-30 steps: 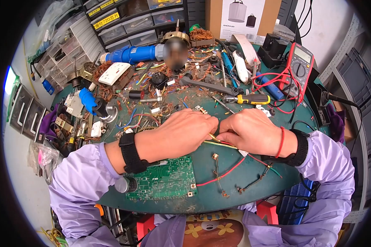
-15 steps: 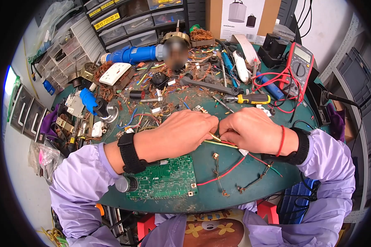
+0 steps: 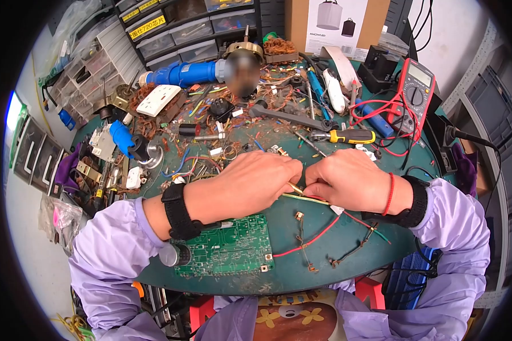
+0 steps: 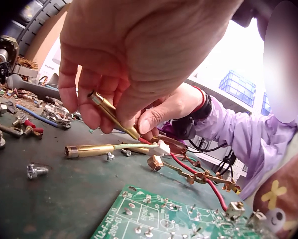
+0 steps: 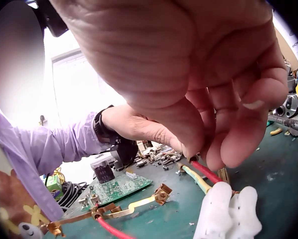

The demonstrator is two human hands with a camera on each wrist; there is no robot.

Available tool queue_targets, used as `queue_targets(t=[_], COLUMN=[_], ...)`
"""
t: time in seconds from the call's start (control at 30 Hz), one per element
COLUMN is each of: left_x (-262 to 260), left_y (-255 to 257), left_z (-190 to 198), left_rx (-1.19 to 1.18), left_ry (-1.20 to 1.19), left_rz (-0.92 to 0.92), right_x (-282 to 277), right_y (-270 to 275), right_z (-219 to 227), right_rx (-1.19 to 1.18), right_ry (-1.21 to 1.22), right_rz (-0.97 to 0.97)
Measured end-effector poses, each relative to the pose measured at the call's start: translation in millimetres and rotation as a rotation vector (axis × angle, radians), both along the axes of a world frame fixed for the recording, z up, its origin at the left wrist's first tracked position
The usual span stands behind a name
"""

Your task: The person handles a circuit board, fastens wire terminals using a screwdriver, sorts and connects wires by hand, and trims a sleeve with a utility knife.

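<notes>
Over the green tabletop (image 3: 287,227), palms down, left grip (image 3: 255,179) pinches a brass pin (image 4: 103,105), right grip (image 3: 347,181) a red wire (image 5: 205,172).

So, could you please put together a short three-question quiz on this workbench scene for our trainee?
1. What does the left grip hold?
A) a white socket
B) a brass pin
C) a blue plug

2. True or false: the green circuit board lies nearer the person than the red meter does.

3. Fill in: the tool handle lying beyond the right grip, as seen in the head view, is black and ____.

Key: 1. B; 2. true; 3. yellow.
</notes>
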State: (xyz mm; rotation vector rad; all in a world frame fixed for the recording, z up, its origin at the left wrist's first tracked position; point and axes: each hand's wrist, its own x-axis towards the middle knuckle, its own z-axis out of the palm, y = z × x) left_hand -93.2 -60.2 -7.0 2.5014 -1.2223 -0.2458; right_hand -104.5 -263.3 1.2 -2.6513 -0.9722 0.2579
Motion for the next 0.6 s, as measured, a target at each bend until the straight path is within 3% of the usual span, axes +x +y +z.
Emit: queue_targets(t=[0.13,0.2,0.6], left_x=[0.4,0.4,5.4], left_y=[-0.3,-0.3,-3.0], left_z=[0.1,0.0,2.1], left_rx=[-0.013,-0.061,-0.195], left_ry=[0.016,-0.012,0.071], left_rz=[0.003,-0.012,-0.006], right_x=[1.6,-1.0,0.7], right_y=[-2.4,-2.4,-4.4], right_z=[1.7,2.1,-8.9], right_rx=[-0.047,0.089,0.237], right_ry=[0.022,0.013,-0.083], right_rz=[0.003,0.03,0.007])
